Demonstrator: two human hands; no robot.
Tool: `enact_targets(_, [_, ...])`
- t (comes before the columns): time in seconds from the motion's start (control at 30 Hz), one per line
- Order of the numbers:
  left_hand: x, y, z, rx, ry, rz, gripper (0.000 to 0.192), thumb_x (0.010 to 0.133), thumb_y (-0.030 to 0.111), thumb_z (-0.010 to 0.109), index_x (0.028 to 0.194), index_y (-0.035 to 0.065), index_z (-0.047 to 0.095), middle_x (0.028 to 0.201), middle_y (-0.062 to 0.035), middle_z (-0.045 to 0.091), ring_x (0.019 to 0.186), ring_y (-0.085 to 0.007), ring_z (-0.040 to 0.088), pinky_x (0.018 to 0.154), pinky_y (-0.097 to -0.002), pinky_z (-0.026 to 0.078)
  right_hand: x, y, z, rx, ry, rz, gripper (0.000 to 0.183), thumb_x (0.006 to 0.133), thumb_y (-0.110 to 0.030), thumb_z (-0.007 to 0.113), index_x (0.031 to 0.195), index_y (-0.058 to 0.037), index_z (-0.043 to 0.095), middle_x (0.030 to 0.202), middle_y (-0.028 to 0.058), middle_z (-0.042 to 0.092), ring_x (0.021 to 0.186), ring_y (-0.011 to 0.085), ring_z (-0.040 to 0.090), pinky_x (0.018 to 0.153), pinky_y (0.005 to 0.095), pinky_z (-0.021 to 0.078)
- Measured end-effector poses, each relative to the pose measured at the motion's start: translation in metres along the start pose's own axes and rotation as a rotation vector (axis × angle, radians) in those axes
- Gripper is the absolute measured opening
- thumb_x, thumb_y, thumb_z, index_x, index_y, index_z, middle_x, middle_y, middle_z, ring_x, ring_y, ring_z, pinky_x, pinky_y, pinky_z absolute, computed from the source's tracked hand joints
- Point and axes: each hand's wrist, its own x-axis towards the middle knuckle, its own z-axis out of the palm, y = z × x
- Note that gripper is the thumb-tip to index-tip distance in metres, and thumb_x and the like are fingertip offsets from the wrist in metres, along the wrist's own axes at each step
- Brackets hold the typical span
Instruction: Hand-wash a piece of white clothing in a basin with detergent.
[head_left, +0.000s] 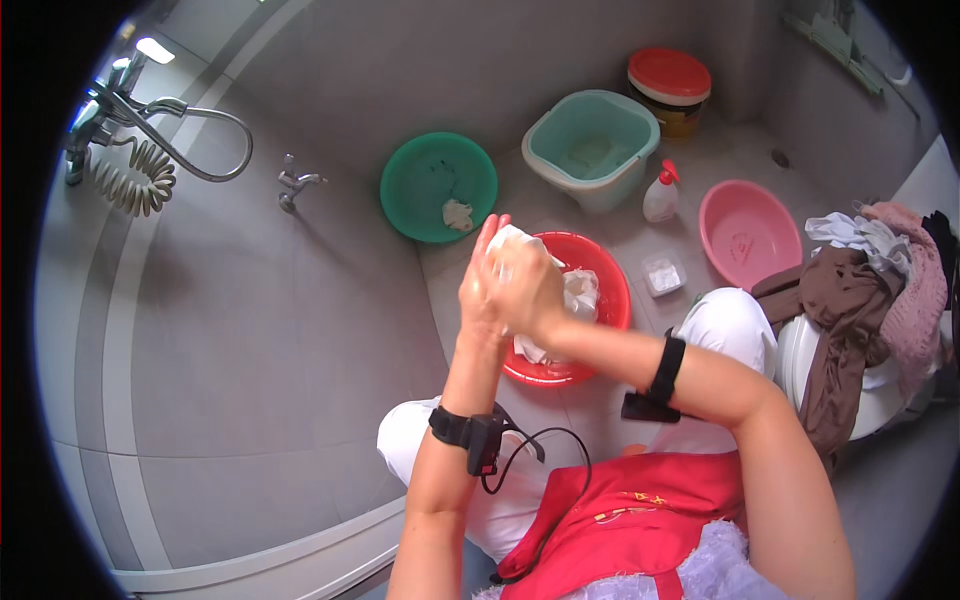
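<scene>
A wet white cloth (513, 238) is pressed between my two hands above the red basin (619, 292). My right hand (531, 289) is curled into a fist on it. My left hand (476, 289) lies against the cloth from the left, with its fingers straight and pointing away from me. Much of the cloth is hidden by the fingers. Whitish suds or wet shine show on the skin. Below my hands, more pale wet cloth (581, 292) lies in the red basin, partly covered by my right hand and wrist.
Behind stand a green basin (405, 187) with a small white cloth, a pale-green bucket (547, 161) and a red-lidded pail (667, 71). To the right are a pump bottle (660, 204), a small box of white powder (664, 277), a pink basin (750, 240) and piled clothes (847, 292).
</scene>
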Motion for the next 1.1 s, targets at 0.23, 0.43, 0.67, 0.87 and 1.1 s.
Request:
enact_targets(0.23, [0.007, -0.003, 0.027, -0.430, 0.271, -0.140, 0.051, 0.096, 0.002, 0.037, 0.147, 0.0055, 0.034, 0.146, -0.0089, 0.044, 0.129, -0.0217, 0.047, 0.109, -0.0380, 0.039, 0.035, 0.043, 0.015, -0.119, 0.070, 0.289, 0.031, 0.087, -0.030, 0.061, 0.074, -0.0027, 0.066, 0.080, 0.0209, 0.065, 0.079, 0.0406, 0.065, 0.068, 0.0482, 0.0526])
enact_targets(0.43, [0.004, -0.005, 0.017, -0.514, 0.198, -0.201, 0.051, 0.099, 0.007, 0.032, 0.150, 0.0088, 0.031, 0.150, -0.0085, 0.040, 0.128, -0.0212, 0.048, 0.107, -0.0364, 0.042, 0.027, 0.022, 0.008, -0.084, 0.076, 0.343, 0.030, 0.087, -0.027, 0.063, 0.074, -0.0008, 0.066, 0.080, 0.0212, 0.066, 0.077, 0.0388, 0.066, 0.067, 0.0456, 0.0513])
enact_targets(0.67, [0.019, -0.036, 0.025, -0.550, -0.023, -0.222, 0.049, 0.101, 0.014, 0.029, 0.149, 0.0064, 0.029, 0.154, -0.0081, 0.034, 0.126, -0.0242, 0.050, 0.105, -0.0392, 0.044, 0.013, 0.058, -0.002, -0.231, 0.197, 0.134, 0.032, 0.088, -0.028, 0.062, 0.072, -0.0006, 0.065, 0.081, 0.0231, 0.066, 0.078, 0.0411, 0.065, 0.068, 0.0474, 0.0504])
enact_targets(0.87, [-0.007, 0.000, 0.027, -0.390, 0.144, -0.236, 0.045, 0.098, 0.005, 0.038, 0.143, 0.0037, 0.038, 0.134, -0.0109, 0.053, 0.120, -0.0221, 0.055, 0.105, -0.0389, 0.044, 0.041, 0.043, 0.003, -0.210, 0.092, 0.300, 0.033, 0.088, -0.032, 0.061, 0.074, -0.0034, 0.066, 0.079, 0.0230, 0.065, 0.080, 0.0430, 0.065, 0.069, 0.0503, 0.0509])
enact_targets(1.1, [0.011, 0.022, -0.002, -0.386, 0.195, -0.095, 0.041, 0.103, 0.015, 0.039, 0.142, 0.0021, 0.038, 0.135, -0.0151, 0.052, 0.124, -0.0270, 0.052, 0.107, -0.0429, 0.043, 0.047, 0.025, -0.021, 0.096, -0.322, 0.186, 0.073, 0.079, -0.049, 0.075, 0.131, -0.0073, 0.044, 0.105, 0.0184, 0.065, 0.102, 0.0306, 0.064, 0.090, 0.0383, 0.0482])
